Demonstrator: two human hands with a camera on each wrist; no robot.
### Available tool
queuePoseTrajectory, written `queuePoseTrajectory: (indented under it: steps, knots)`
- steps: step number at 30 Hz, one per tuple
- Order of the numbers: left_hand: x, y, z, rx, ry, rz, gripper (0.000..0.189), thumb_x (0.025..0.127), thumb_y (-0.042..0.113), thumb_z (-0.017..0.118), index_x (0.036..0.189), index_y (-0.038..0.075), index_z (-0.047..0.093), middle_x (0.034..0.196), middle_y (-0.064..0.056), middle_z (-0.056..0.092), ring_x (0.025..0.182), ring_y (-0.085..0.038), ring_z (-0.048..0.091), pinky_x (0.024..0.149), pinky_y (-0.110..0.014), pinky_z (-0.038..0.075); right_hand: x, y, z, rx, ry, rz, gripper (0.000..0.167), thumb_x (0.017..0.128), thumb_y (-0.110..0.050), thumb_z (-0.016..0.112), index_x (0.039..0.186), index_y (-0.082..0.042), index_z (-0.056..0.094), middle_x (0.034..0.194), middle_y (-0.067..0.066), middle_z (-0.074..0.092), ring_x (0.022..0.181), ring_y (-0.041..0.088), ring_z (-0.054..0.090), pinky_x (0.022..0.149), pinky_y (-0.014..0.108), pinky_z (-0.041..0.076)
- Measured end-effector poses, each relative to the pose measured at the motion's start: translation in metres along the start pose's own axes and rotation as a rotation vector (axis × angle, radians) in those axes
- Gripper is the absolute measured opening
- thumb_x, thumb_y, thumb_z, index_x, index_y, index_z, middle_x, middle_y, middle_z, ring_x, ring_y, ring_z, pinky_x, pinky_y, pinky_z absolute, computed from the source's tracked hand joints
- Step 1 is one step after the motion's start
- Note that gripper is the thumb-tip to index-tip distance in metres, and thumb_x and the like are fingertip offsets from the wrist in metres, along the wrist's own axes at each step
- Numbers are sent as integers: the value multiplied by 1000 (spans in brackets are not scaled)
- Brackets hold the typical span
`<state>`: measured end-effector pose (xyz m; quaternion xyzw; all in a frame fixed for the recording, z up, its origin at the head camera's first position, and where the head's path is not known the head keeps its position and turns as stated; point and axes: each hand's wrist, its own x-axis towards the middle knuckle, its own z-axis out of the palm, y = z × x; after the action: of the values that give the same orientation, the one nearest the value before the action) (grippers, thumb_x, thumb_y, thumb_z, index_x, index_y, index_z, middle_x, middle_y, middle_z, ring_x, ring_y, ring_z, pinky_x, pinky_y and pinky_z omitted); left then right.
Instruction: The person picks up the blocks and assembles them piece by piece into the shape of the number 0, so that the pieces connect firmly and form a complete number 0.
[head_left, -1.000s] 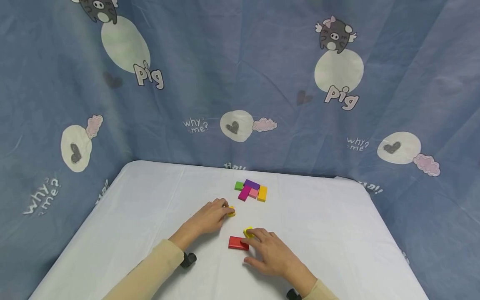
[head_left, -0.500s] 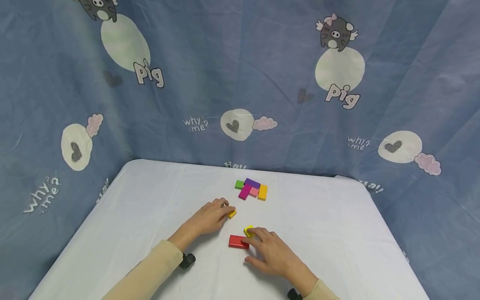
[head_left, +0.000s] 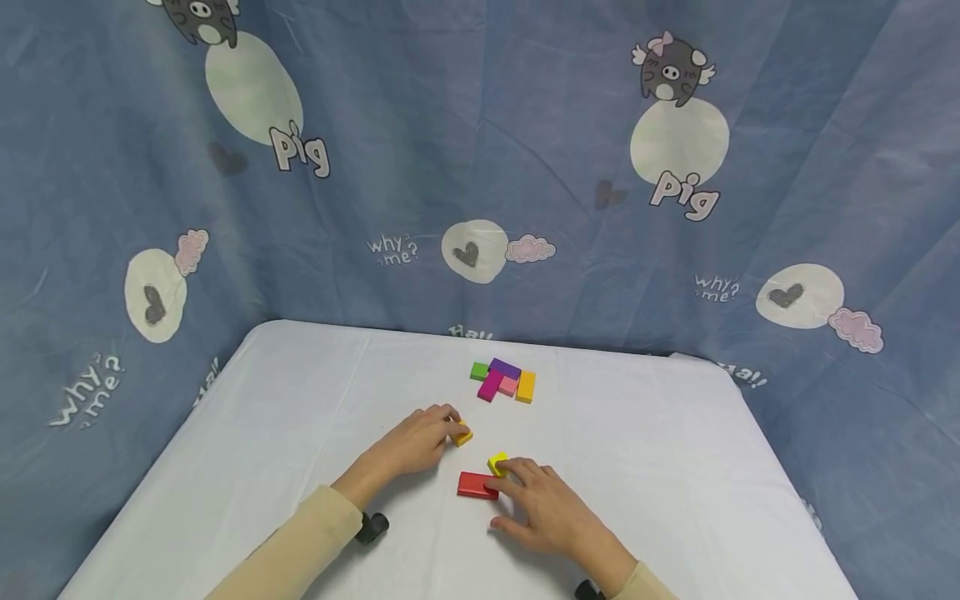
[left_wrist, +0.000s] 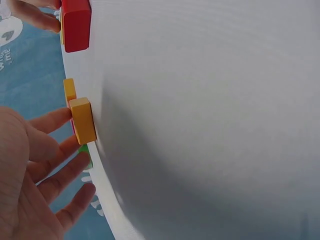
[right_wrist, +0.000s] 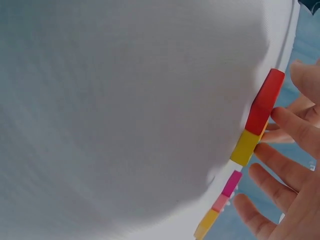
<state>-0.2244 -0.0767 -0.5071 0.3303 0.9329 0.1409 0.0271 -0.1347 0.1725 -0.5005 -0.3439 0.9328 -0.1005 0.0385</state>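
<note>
Left hand (head_left: 412,442), head view: fingertips at the small orange block (head_left: 462,437), which sits on the white worktop (head_left: 645,467).
Right hand (head_left: 543,508), head view: one fingertip on the red block (head_left: 472,485), another at the yellow block (head_left: 496,462) just beyond it.
Far cluster, head view: green block (head_left: 479,372), purple block (head_left: 505,368), magenta block (head_left: 491,387), pink block (head_left: 507,386) and amber block (head_left: 526,387), lying close together past both hands.
Backdrop, head view: blue cloth (head_left: 555,283) printed with pigs, hanging behind the worktop.
Orange block, left wrist view: the index fingertip touches its side; the left grip is spread, thumb apart from it.
Red and yellow blocks, right wrist view: index fingertip against the red, middle fingertip against the yellow; the right grip is spread, fingers fanned.
</note>
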Motion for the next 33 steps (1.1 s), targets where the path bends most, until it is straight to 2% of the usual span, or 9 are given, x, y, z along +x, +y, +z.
queuePoseTrajectory:
  steps: [5, 15, 27, 33]
  knots:
    - [-3, -1, 1, -11, 0, 13, 33, 92, 5, 59, 119, 19, 72, 115, 1, 59, 107, -18, 55, 93, -41, 47, -1, 0, 1, 2, 0, -1, 51, 92, -53, 59, 136, -29, 57, 141, 2, 49, 129, 21, 44, 98, 48, 45]
    - [-4, -3, 4, -51, 52, 95, 19, 95, 21, 65, 111, 19, 75, 104, 4, 59, 94, -12, 57, 83, -35, 50, -1, 0, 0, 6, -4, 2, 51, 92, -53, 60, 137, -29, 57, 142, 1, 49, 129, 21, 45, 98, 49, 44]
    - [-5, -2, 3, -85, 39, 76, 19, 92, 24, 70, 109, 20, 76, 100, 7, 58, 89, -9, 57, 81, -31, 51, -1, 2, 2, 8, -9, -7, 52, 92, -54, 59, 138, -29, 56, 143, 3, 48, 129, 22, 45, 97, 49, 45]
    - [-4, -3, 3, -98, 42, 89, 18, 91, 24, 71, 108, 19, 76, 99, 8, 59, 89, -9, 59, 81, -31, 52, -2, 3, 2, -1, 2, -12, 51, 92, -53, 59, 137, -28, 56, 142, 3, 49, 129, 21, 45, 96, 48, 46]
